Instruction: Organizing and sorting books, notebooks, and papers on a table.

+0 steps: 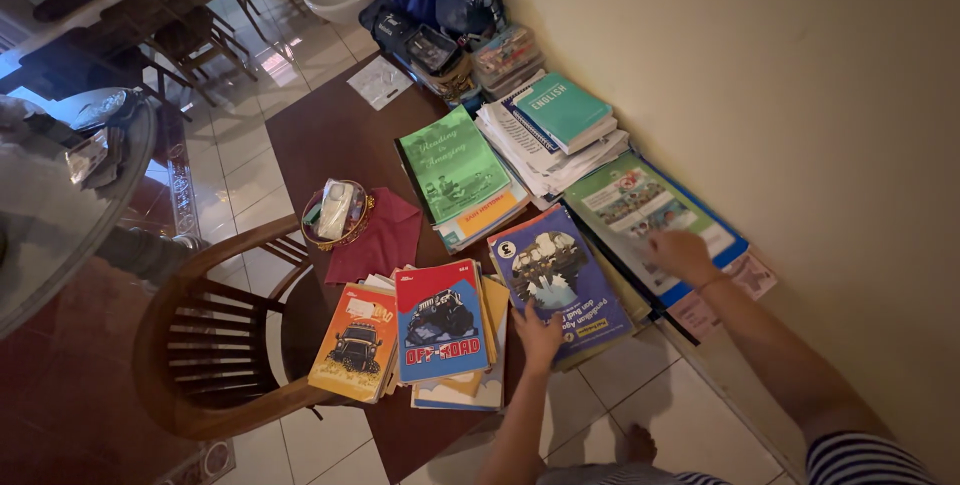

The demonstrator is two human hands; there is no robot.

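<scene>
My left hand [540,333] rests flat on the near corner of a dark blue book [558,275] lying on a stack at the table's right edge. My right hand [682,253] presses on a green and white book with a blue border [640,207] beside the wall. To the left lie a blue book with a black vehicle on it [441,321] and an orange one [356,341], both on top of thinner booklets. Further back sit a green book [454,167] and a teal book [563,108] on a pile of papers.
A dark wooden table [330,130] holds the books, a red cloth [378,237] and a small round basket [338,213]. A curved wooden chair [205,345] stands at its left. A glass-topped table [60,205] is far left. The cream wall [800,95] runs along the right. The floor is tiled.
</scene>
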